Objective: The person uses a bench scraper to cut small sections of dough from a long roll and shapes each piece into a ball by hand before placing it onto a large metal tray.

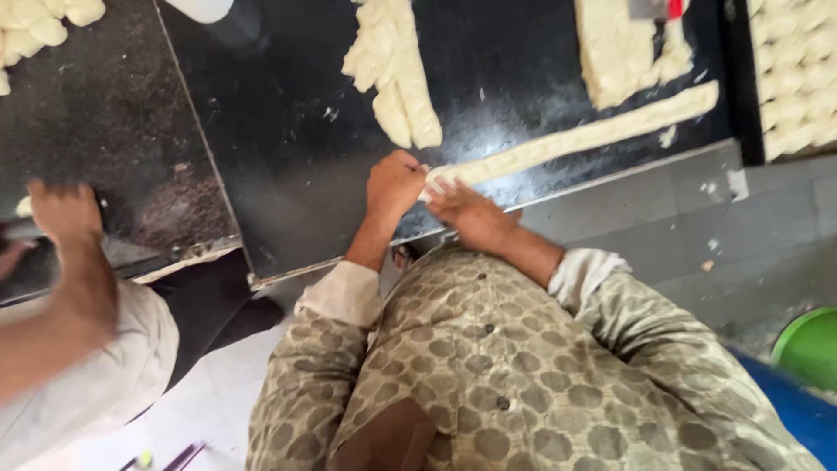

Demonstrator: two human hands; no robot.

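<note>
A long pale dough strip (575, 135) lies slantwise on the black stone counter (288, 157), running from the near edge toward the far right. My left hand (392, 185) is closed on the strip's near end. My right hand (471, 214) lies right beside it, fingertips pinching the same end at the counter's edge. Both forearms reach out from the rolled sleeves of my patterned shirt.
A heap of cut dough pieces (397, 70) sits beyond my hands, with a flat dough slab (623, 52) and rows of dough pieces (793, 78) to the right. A co-worker's hand (65, 211) rests on the left slab. A green tub (811, 344) stands low right.
</note>
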